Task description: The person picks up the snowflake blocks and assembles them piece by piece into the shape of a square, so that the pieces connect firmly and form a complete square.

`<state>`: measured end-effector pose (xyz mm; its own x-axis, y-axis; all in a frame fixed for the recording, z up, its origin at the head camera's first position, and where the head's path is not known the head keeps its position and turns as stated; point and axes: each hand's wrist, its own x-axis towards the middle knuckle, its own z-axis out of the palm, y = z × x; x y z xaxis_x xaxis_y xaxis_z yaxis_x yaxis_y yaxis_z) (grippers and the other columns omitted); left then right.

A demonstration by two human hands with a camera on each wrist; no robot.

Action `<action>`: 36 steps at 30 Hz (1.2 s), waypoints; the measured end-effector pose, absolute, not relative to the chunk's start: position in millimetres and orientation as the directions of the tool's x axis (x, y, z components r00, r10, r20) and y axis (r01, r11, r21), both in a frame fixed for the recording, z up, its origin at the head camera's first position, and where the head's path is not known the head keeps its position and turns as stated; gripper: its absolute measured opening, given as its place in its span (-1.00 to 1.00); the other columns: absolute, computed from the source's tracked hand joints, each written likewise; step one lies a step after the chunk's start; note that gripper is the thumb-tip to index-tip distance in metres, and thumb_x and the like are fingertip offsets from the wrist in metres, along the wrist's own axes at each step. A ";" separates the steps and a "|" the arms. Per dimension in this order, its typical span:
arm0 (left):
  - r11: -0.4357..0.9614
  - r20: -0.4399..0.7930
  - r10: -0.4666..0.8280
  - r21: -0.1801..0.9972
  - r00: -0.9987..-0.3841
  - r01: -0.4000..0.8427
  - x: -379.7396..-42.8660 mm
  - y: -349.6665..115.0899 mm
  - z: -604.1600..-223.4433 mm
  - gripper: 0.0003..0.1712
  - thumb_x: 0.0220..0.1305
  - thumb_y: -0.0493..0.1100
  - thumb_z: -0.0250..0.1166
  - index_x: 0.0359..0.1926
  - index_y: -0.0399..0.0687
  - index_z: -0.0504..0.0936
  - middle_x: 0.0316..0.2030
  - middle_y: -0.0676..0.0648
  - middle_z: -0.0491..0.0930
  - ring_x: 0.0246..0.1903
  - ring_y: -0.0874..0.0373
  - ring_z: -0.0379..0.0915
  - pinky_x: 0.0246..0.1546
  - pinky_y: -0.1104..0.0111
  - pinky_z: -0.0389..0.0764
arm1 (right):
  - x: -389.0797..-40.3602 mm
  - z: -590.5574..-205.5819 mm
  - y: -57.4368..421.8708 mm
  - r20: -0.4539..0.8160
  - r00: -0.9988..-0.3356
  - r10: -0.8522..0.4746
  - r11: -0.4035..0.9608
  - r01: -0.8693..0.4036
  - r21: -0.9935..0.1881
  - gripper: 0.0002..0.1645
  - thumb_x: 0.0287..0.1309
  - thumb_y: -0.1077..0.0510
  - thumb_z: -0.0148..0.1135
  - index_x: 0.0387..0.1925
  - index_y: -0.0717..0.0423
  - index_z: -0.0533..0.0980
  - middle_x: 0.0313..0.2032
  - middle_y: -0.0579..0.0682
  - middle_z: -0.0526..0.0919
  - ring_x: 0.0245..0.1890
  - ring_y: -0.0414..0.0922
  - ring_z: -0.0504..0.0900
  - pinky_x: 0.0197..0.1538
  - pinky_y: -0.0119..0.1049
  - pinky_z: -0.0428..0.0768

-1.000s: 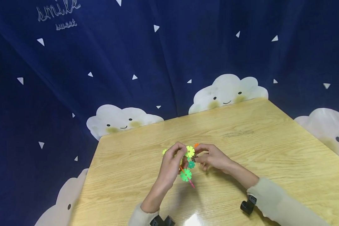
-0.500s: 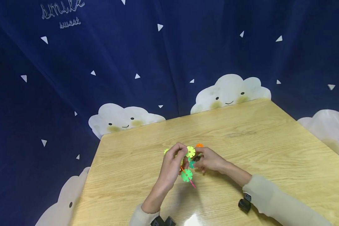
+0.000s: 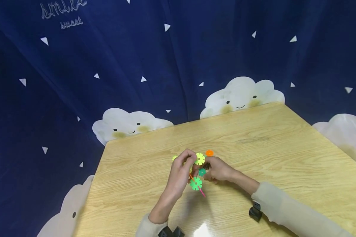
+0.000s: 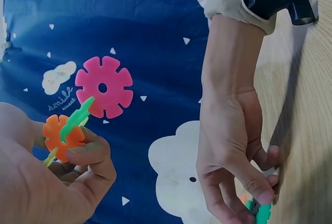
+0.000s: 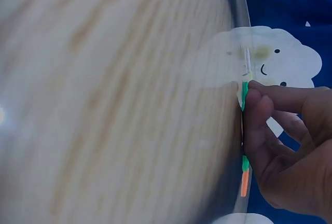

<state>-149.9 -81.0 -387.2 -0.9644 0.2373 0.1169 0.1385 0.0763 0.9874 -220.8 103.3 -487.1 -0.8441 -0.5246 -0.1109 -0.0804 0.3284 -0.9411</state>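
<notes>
Overlapping seemingly dark disc [image 3: 207,166]: right hand [image 3: 222,169]

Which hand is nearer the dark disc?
Right hand: its fingers are at the dark disc. Left hand is farther off, to the left, gripping an orange disc.

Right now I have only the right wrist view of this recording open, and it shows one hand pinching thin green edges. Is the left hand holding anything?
Observer: Yes. In the left wrist view, the left hand holds an orange, round plastic disc with a notched rim.

Operator: My view gives me nothing of that. Is anything attached to that disc?

Observer: It appears so: a green notched plastic disc, seen almost edge-on, reaches from it to a pink, round notched plastic disc.
</notes>
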 end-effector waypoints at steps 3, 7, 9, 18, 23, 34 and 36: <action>0.079 0.123 0.247 0.986 -0.961 0.147 -150.3 -81.1 -388.1 -0.74 0.56 -0.13 0.05 -0.21 -0.24 0.52 -0.49 -0.04 0.43 -0.63 0.19 0.30 -0.73 0.50 0.19 | -221.1 -487.3 101.6 -0.085 -0.855 -0.512 0.401 -0.150 -0.904 -0.60 0.03 0.56 0.33 -0.07 0.27 0.55 -0.35 0.14 0.63 -0.69 -0.19 0.39 -0.62 -0.41 0.40; 0.097 0.125 0.239 0.984 -0.963 0.151 -150.4 -80.5 -388.1 -0.72 0.55 -0.12 0.06 -0.21 -0.25 0.53 -0.44 -0.05 0.43 -0.63 0.19 0.30 -0.72 0.50 0.19 | -220.6 -487.0 100.7 -0.047 -0.866 -0.497 0.487 -0.234 -0.842 -0.61 -0.03 0.54 0.40 -0.14 0.25 0.57 -0.18 0.08 0.67 -0.46 -0.15 0.48 -0.35 -0.35 0.54; 0.109 0.126 0.228 0.982 -0.965 0.154 -150.3 -79.8 -387.7 -0.72 0.54 -0.11 0.07 -0.21 -0.25 0.54 -0.40 -0.05 0.45 -0.63 0.20 0.30 -0.73 0.50 0.20 | -219.8 -486.3 101.0 -0.039 -0.863 -0.504 0.501 -0.255 -0.827 -0.60 -0.06 0.56 0.40 -0.16 0.25 0.56 -0.18 0.07 0.66 -0.40 -0.12 0.46 -0.29 -0.33 0.52; 0.098 0.103 0.221 0.987 -0.970 0.127 -148.5 -76.4 -386.4 -0.75 0.54 -0.12 0.10 -0.20 -0.24 0.54 -0.51 -0.05 0.43 -0.65 0.20 0.35 -0.73 0.49 0.17 | -217.3 -483.9 105.6 -0.051 -0.824 -0.565 0.484 -0.280 -0.829 -0.76 -0.05 0.62 0.29 -0.39 0.32 0.55 -0.46 -0.03 0.47 -0.58 -0.23 0.26 -0.49 -0.47 0.25; 0.101 0.091 0.230 0.988 -0.969 0.116 -147.7 -75.5 -385.4 -0.72 0.54 -0.10 0.09 -0.16 -0.27 0.52 -0.51 -0.06 0.40 -0.64 0.18 0.35 -0.72 0.50 0.18 | -217.0 -484.4 113.4 -0.041 -0.822 -0.568 0.451 -0.270 -0.851 -0.73 0.06 0.57 0.35 -0.29 0.20 0.68 -0.42 0.00 0.55 -0.53 -0.21 0.36 -0.40 -0.46 0.38; 0.095 0.082 0.237 0.990 -0.968 0.107 -148.7 -74.2 -386.1 -0.76 0.55 -0.12 0.07 -0.17 -0.20 0.54 -0.49 -0.03 0.41 -0.65 0.18 0.35 -0.72 0.49 0.20 | -213.9 -480.9 125.5 -0.040 -0.800 -0.598 0.346 -0.213 -0.913 -0.87 0.23 0.47 0.32 -0.36 0.24 0.64 -0.42 0.10 0.62 -0.52 -0.12 0.53 -0.46 -0.45 0.48; 0.097 0.081 0.236 0.990 -0.968 0.106 -148.8 -73.8 -385.7 -0.76 0.55 -0.12 0.07 -0.16 -0.19 0.55 -0.50 -0.03 0.41 -0.65 0.18 0.35 -0.73 0.50 0.20 | -211.9 -477.6 128.1 -0.046 -0.804 -0.593 0.315 -0.179 -0.932 -0.90 0.28 0.44 0.29 -0.31 0.24 0.63 -0.37 0.16 0.64 -0.53 -0.06 0.60 -0.53 -0.47 0.43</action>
